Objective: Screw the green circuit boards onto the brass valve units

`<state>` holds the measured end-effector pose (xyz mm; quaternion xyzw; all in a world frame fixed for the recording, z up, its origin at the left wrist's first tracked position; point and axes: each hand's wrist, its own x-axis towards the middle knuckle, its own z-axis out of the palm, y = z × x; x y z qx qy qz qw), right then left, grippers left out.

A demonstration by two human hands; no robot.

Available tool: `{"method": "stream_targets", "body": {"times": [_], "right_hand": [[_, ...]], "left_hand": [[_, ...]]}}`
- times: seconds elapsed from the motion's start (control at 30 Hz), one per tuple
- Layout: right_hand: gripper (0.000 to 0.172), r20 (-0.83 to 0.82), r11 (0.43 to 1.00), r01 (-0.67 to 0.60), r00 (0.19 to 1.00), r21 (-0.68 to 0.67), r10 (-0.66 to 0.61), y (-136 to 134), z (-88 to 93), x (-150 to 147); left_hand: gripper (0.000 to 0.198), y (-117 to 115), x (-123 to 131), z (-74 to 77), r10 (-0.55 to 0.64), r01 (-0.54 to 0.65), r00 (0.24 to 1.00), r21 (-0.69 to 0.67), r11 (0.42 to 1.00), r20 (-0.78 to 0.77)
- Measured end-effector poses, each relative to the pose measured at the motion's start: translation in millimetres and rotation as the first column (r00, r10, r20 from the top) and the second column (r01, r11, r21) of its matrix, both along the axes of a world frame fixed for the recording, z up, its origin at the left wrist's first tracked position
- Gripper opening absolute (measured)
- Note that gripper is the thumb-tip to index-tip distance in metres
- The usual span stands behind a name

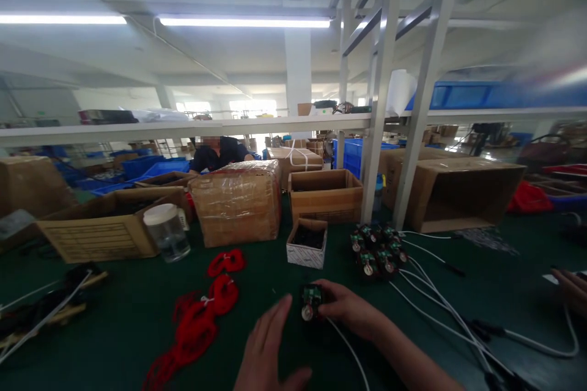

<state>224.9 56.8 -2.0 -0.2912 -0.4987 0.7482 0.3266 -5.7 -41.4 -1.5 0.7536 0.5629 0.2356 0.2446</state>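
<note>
On the dark green table in front of me sits a small black device (312,302) with a green circuit board and a round, pale metallic part. My right hand (351,311) grips it by its right side. A white cable (352,351) trails from it toward me. Just left of the device, my left hand (266,348) is open, fingers stretched and thumb apart, touching nothing I can see. Several similar devices (376,250) stand clustered further back to the right, with white cables running off them. Beyond my hands is a small open box (306,256) of black parts.
Red wire bundles (197,324) lie to the left, near a lidded clear jar (167,235). Cardboard boxes (236,204) line the back below a shelf (275,125) on metal posts (378,91). A person (220,153) is behind them. Another person's hand (571,290) appears at far right.
</note>
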Motion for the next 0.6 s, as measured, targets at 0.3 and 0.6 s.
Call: {"method": "stream_targets", "body": {"times": [0.3, 0.6], "right_hand": [[0.062, 0.303, 0.986, -0.043, 0.953, 0.162, -0.008, -11.3, -3.0, -7.6], [0.020, 0.849, 0.792, -0.376, 0.425, 0.480, -0.313, -1.9, 24.2, 43.0]], "left_hand": [[0.072, 44.4, 16.4, -11.5, 0.171, -0.160, 0.968, -0.072, 0.984, 0.184], [0.073, 42.3, 7.7, -1.2, 0.159, -0.148, 0.980, -0.098, 0.984, 0.118]]}}
